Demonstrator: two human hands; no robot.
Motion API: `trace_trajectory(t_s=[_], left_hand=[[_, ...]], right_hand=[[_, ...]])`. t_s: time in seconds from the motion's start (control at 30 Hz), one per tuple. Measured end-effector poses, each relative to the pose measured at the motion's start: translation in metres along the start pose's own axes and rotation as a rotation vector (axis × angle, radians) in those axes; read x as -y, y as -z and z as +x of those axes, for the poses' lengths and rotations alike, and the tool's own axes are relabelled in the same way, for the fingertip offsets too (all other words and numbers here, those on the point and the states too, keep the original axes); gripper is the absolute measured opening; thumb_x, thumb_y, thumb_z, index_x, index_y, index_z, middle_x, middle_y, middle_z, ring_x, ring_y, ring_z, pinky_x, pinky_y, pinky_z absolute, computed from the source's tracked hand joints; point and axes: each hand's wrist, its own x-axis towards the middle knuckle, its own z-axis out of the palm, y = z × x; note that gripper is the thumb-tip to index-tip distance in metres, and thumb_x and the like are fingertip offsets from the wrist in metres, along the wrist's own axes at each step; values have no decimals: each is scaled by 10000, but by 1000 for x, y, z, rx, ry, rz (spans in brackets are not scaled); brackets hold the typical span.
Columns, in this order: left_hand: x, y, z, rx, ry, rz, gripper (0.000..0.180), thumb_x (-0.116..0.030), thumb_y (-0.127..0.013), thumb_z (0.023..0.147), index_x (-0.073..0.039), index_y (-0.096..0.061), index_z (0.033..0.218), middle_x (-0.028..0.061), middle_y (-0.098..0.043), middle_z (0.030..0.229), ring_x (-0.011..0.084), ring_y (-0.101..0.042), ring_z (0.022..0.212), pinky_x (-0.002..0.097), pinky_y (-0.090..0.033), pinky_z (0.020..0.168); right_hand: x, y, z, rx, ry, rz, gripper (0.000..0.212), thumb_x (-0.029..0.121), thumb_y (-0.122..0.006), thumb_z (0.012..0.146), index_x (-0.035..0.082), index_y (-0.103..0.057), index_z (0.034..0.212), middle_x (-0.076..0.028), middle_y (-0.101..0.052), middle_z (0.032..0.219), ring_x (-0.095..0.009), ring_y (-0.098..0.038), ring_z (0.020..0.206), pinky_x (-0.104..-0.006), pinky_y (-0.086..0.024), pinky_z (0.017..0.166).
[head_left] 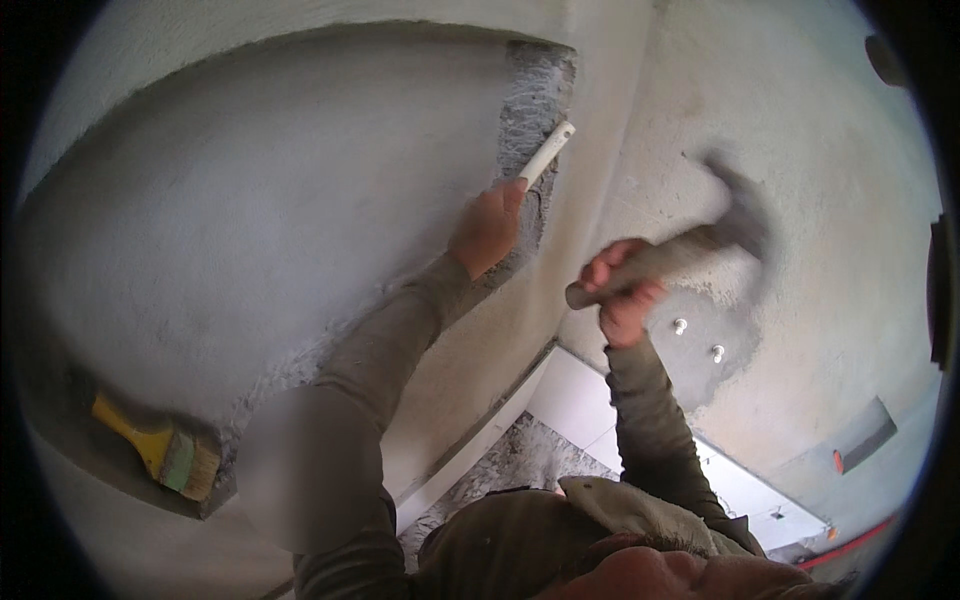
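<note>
My left hand (487,230) is wrapped round a flat white bar (548,155) with a small hole near its upper end. The lower part of the bar is hidden by the fist, so its kind does not show. It lies against the rough grey mortar strip (535,90) at the right side of a recess (270,190) in the wall. In my right hand (627,310) is a hammer (690,250), gripped by its handle and tilted up to the right. Motion blurs the hammer's head, which is apart from the white bar.
A yellow-handled paintbrush (150,440) lies in the recess's lower left corner. On the right wall, two white fittings (680,326) stick out of a grey patch (700,375). White tiles (572,395) run low along the wall. A slot (868,437) with an orange pipe end is at right.
</note>
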Motion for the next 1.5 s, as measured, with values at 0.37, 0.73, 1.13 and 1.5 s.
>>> trace_trajectory(t_s=[0.37,0.73,1.13,1.5], left_hand=[[19,5,4,77,-51,-137,532,-531,-401,1009,-56,-516,798,6,-436,660,124,-412,608,331,-364,567],[11,18,4,327,347,-498,587,-665,-403,961,-84,-489,942,-68,-340,637,27,-282,472,228,-246,386],[4,11,-2,271,261,-388,531,-612,-384,993,-98,-497,920,-63,-360,621,36,-302,460,221,-290,418],[9,8,-1,254,395,-632,507,-593,-429,986,-106,-521,880,-68,-354,598,38,-307,444,230,-272,394]], right_hand=[[23,78,-135,27,-479,-478,670,575,-278,1020,-4,-547,815,-74,-540,606,-169,-533,530,-313,-452,534],[-5,279,-513,73,-1758,-1293,672,586,-573,879,-78,-677,884,-173,-690,720,-274,-687,638,-408,-525,568],[3,284,-527,241,-2034,-1316,681,587,-555,889,-84,-673,901,-180,-692,727,-277,-687,641,-407,-529,576],[-18,307,-526,267,-2032,-1315,689,588,-539,898,-88,-668,918,-185,-693,734,-280,-688,643,-407,-532,582]])
